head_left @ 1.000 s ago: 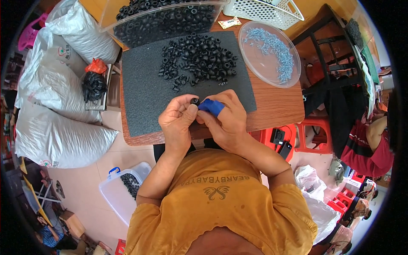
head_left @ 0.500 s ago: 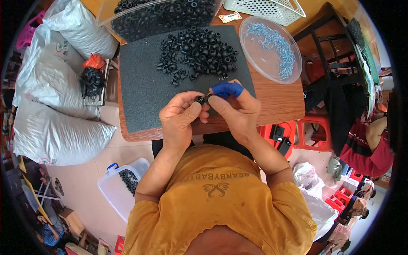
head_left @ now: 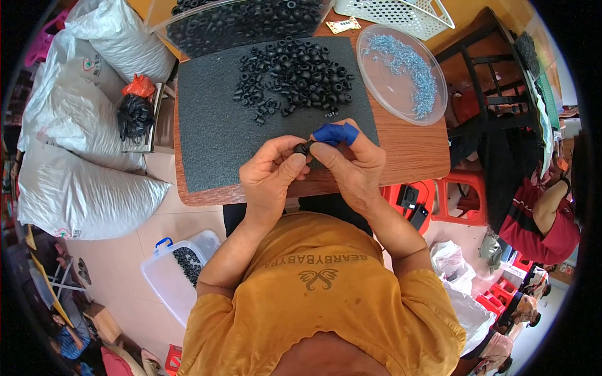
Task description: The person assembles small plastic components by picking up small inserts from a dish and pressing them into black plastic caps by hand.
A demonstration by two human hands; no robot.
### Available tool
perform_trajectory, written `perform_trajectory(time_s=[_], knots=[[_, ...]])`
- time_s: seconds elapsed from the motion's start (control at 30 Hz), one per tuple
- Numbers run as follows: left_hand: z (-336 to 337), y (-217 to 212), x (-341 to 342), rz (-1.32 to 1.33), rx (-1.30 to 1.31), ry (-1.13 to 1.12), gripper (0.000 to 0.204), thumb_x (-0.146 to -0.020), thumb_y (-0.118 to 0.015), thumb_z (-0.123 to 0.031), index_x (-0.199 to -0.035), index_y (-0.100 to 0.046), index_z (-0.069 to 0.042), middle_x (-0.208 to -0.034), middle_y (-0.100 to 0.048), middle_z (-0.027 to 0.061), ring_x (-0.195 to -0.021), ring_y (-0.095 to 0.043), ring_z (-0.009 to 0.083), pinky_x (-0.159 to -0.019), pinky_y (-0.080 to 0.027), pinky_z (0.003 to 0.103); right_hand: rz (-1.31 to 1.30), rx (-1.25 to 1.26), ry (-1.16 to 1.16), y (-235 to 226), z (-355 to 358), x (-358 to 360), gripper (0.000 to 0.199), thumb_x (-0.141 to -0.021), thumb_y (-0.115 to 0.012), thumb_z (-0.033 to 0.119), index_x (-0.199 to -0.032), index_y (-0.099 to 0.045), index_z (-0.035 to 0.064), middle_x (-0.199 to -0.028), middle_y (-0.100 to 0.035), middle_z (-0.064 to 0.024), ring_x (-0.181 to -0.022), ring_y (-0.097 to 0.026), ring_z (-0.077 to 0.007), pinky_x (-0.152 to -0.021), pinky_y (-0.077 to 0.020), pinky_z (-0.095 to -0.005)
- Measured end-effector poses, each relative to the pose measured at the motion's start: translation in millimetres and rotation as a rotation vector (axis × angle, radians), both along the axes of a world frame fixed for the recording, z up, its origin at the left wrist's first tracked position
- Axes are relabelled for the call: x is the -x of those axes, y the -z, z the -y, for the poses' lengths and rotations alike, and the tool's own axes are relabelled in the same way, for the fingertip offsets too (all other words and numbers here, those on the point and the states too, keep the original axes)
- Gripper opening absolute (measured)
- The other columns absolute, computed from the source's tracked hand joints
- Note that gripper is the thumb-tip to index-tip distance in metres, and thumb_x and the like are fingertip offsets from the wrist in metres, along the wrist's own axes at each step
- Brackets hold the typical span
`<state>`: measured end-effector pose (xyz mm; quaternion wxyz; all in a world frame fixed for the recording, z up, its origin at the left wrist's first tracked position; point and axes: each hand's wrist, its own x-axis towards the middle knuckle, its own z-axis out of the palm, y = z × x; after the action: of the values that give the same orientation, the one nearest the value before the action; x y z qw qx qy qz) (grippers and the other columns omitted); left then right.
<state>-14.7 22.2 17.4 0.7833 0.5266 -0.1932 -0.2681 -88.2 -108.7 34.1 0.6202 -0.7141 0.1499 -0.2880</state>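
Note:
Between thumb and fingers, my left hand (head_left: 269, 172) pinches a small round black plastic part (head_left: 300, 149) over the near edge of the mat. My right hand (head_left: 353, 168), its index finger wrapped in blue tape (head_left: 337, 133), closes on a second dark piece that meets the first; the fingertips hide most of it. Both hands come together fingertip to fingertip. Beyond them a heap of black plastic parts (head_left: 307, 72) lies on the dark grey foam mat (head_left: 210, 138). A few tiny shiny pieces (head_left: 331, 114) rest on the mat just past my right hand.
At the table's right, a round clear tray (head_left: 392, 94) holds small pale-blue pieces. A clear bin (head_left: 241, 28) of black parts and a white perforated basket (head_left: 395, 17) stand at the back. Full white sacks (head_left: 88, 194) crowd the left; red stools (head_left: 463, 197) stand right.
The part in my left hand has turned, so its open hole no longer faces up. It now meets the piece in my right hand, and the hands are slightly closer.

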Motion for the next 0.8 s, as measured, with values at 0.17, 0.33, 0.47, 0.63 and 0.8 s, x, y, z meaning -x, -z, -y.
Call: perform_trajectory(time_s=[0.17,0.33,0.47,0.63,0.8], knots=[[-0.4,-0.1,0.2,-0.055,0.014,0.018,0.022,-0.093,-0.065,-0.01,-0.111,-0.064,0.002,-0.091,-0.067,0.005,-0.075,-0.063,0.0083,-0.065,-0.053,0.02,-0.011,0.044,0.027,-0.4,-2.8,0.6,0.011,-0.08,-0.072,0.0,-0.091,-0.067,0.0015,-0.086,-0.062,-0.007,-0.08,-0.06,-0.0171,-0.069,-0.0476,-0.0281],[-0.2,1.0,0.5,-0.042,0.002,0.005,0.022,-0.093,-0.065,-0.009,-0.111,-0.064,0.002,-0.091,-0.067,0.0047,-0.075,-0.062,0.008,-0.065,-0.053,0.02,-0.005,0.249,0.026,-3.1,-0.5,-0.4,0.014,-0.077,-0.072,-0.001,-0.09,-0.067,0.0019,-0.087,-0.063,-0.0096,-0.081,-0.061,-0.0238,-0.069,-0.0486,-0.0327],[0.4,3.0,1.5,-0.011,-0.018,-0.009,0.021,-0.093,-0.065,-0.009,-0.111,-0.064,0.002,-0.092,-0.067,0.0043,-0.075,-0.062,0.0075,-0.065,-0.053,0.019,0.027,0.404,0.025,-5.0,1.6,0.0,0.016,-0.075,-0.072,-0.002,-0.089,-0.067,0.0014,-0.087,-0.064,-0.0104,-0.082,-0.06,-0.0265,-0.069,-0.0485,-0.0344],[0.4,3.8,1.9,-0.009,-0.036,0.003,0.022,-0.093,-0.065,-0.008,-0.113,-0.064,0.001,-0.092,-0.066,0.0041,-0.075,-0.063,0.0076,-0.064,-0.053,0.019,0.04,0.454,0.033,-3.4,1.1,0.6,0.016,-0.074,-0.071,-0.004,-0.088,-0.066,0.0007,-0.087,-0.063,-0.0114,-0.082,-0.059,-0.0293,-0.069,-0.0481,-0.0362],[1.8,3.4,3.0,0.022,-0.062,0.001,0.022,-0.093,-0.065,-0.007,-0.114,-0.064,0.001,-0.092,-0.066,0.0046,-0.075,-0.063,0.008,-0.063,-0.053,0.019,0.064,0.508,0.056,0.8,1.2,-1.9,0.016,-0.073,-0.072,-0.004,-0.087,-0.065,0.0007,-0.087,-0.063,-0.0122,-0.08,-0.058,-0.0305,-0.067,-0.0471,-0.0375]])
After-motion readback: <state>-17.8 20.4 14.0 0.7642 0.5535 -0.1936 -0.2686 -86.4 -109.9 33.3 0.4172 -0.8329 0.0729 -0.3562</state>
